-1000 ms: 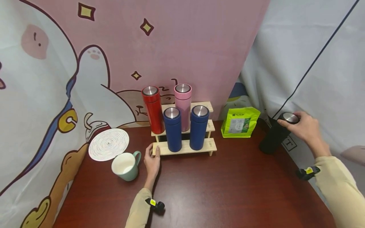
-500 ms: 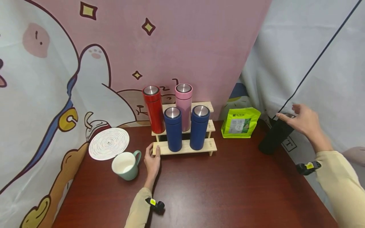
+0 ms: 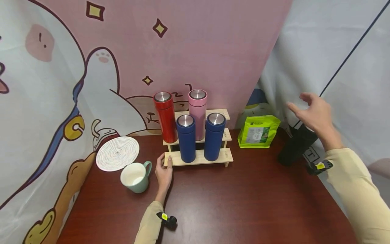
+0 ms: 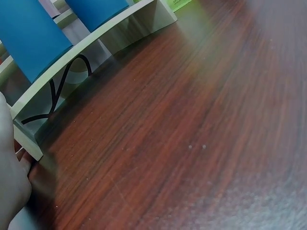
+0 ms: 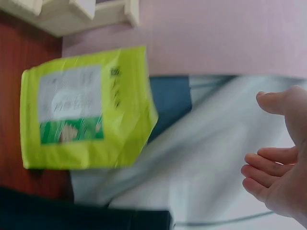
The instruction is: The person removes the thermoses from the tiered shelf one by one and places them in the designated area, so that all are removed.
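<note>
My left hand [image 3: 164, 173] grips the left end of a wooden three-step display rack [image 3: 199, 158], thumb on the front step. Two blue thermos bottles [image 3: 186, 139] [image 3: 214, 137] stand upright on that step. On the step behind are a red thermos [image 3: 166, 122] and a pink thermos [image 3: 198, 115]. At the right, a black thermos [image 3: 295, 145] leans toward the cloth wall. Just above its top hovers my right hand [image 3: 318, 113], thumb and fingers spread and holding nothing. In the right wrist view, those fingers [image 5: 268, 167] stay apart from any object.
A bright green pouch [image 3: 259, 132] stands right of the rack. To the left, a pale green mug [image 3: 138, 183] sits near a round woven white mat [image 3: 117, 154]. Printed cloth [image 3: 228, 61] hangs behind, and a black cord [image 3: 350, 54] runs down at right.
My right hand has let go of the black thermos and risen up and slightly left, off its lid. The left hand keeps its hold on the rack.
</note>
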Motion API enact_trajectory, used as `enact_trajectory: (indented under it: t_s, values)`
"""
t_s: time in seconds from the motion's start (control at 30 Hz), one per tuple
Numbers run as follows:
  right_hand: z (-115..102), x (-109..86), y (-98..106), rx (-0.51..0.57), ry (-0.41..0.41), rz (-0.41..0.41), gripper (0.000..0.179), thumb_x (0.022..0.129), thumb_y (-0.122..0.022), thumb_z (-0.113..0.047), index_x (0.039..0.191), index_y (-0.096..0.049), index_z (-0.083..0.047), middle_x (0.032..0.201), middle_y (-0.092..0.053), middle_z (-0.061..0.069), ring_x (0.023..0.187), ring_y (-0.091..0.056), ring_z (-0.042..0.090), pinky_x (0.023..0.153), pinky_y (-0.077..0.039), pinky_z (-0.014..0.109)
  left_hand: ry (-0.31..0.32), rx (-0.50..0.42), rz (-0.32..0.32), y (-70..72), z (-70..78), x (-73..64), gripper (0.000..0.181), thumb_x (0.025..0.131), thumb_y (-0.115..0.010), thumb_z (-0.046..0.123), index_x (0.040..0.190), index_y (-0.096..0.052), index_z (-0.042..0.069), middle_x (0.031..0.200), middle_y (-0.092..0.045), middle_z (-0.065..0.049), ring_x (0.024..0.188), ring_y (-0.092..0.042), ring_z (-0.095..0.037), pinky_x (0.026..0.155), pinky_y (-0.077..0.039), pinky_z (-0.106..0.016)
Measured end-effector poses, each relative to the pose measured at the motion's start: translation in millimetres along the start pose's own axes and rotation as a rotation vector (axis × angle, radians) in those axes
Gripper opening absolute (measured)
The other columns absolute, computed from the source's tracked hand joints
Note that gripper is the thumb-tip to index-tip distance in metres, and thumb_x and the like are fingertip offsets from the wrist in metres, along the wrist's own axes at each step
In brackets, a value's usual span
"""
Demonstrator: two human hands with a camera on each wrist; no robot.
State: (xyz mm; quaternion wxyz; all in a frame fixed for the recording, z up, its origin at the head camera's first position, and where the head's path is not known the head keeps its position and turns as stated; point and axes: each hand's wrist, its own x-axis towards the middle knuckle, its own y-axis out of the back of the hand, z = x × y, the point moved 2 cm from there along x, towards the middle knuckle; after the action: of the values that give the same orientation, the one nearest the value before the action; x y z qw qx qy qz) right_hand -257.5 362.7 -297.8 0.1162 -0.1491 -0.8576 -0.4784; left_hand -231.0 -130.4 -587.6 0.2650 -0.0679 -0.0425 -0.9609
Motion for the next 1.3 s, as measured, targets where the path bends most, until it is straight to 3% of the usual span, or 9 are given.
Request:
enact_trajectory:
  t_s: [0.5,0.77,0.93,1.1,1.3]
  values:
    - [-65,15.4,-27,0.192,0.06,0.008,0.076,0.096,-0.063,-0.052,0.149,-0.046,0.0,0.149,-0.051,0.023,0.138,-0.047,0.043,0.112,-0.037,0.058,-0.028,0.01,0.02,6.8,4.7,6.0,0.039,0.097,-0.069,0.018,0.135,-0.063,0.01,0.121,-0.071,-0.015,0.105,-0.064,-0.019,0.078,-0.045,-0.014]
    - [-89,22.1,-36,0.23,0.096,0.02,0.073,0.094,-0.065,-0.051,0.146,-0.049,-0.001,0.145,-0.056,0.021,0.135,-0.051,0.041,0.112,-0.039,0.054,-0.001,0.005,0.0,2.7,1.2,0.6,0.04,0.098,-0.07,0.02,0.136,-0.062,0.012,0.126,-0.07,-0.014,0.113,-0.064,-0.024,0.083,-0.044,-0.017]
    - [-108,26.5,-43,0.224,0.136,0.002,0.073,0.095,-0.064,-0.051,0.147,-0.048,-0.002,0.145,-0.056,0.021,0.134,-0.051,0.042,0.112,-0.04,0.055,0.006,-0.021,0.002,-1.9,0.0,-4.2,0.042,0.098,-0.069,0.018,0.138,-0.06,0.006,0.128,-0.068,-0.017,0.117,-0.063,-0.028,0.084,-0.044,-0.018]
    - [-132,33.6,-55,0.299,0.156,-0.005,0.073,0.094,-0.067,-0.048,0.146,-0.048,0.0,0.144,-0.056,0.022,0.133,-0.052,0.041,0.112,-0.04,0.052,0.003,-0.047,-0.003,1.8,15.4,-8.4,0.042,0.097,-0.067,0.008,0.137,-0.058,-0.004,0.12,-0.069,-0.025,0.111,-0.064,-0.035,0.079,-0.047,-0.017]
    - [-159,42.9,-67,0.376,0.163,-0.019,0.07,0.093,-0.069,-0.045,0.143,-0.052,0.001,0.141,-0.06,0.021,0.131,-0.056,0.038,0.112,-0.043,0.048,-0.021,-0.047,-0.036,7.2,41.3,-14.5,0.04,0.097,-0.066,0.005,0.133,-0.058,-0.009,0.116,-0.068,-0.029,0.105,-0.065,-0.032,0.077,-0.049,-0.019]
